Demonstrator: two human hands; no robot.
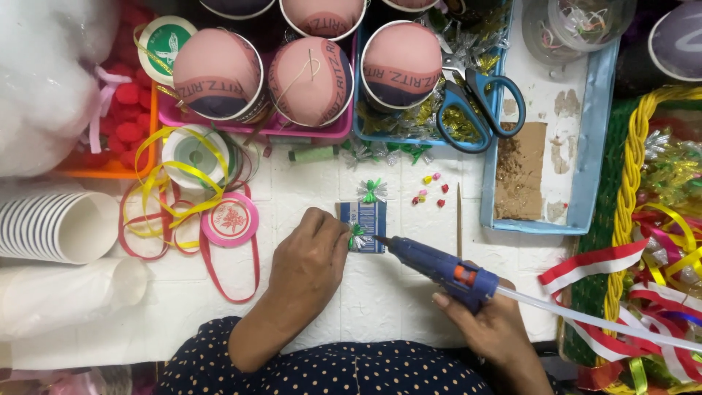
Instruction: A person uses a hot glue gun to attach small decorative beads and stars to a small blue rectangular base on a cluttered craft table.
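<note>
A small blue rectangular packet (pixel 363 225) lies mid-table (pixel 380 292), green bow (pixel 371 191) at 12 o'clock. Left hand (pixel 313 257) pinches another bow (pixel 356 235) against it; right hand (pixel 488 322) grips a blue glue gun (pixel 439 267).

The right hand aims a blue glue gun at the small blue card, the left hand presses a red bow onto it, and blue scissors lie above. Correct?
Not quite. In the head view the bow under the left hand is green, not red. The right hand does aim the glue gun at the blue card, and scissors lie above.
</note>
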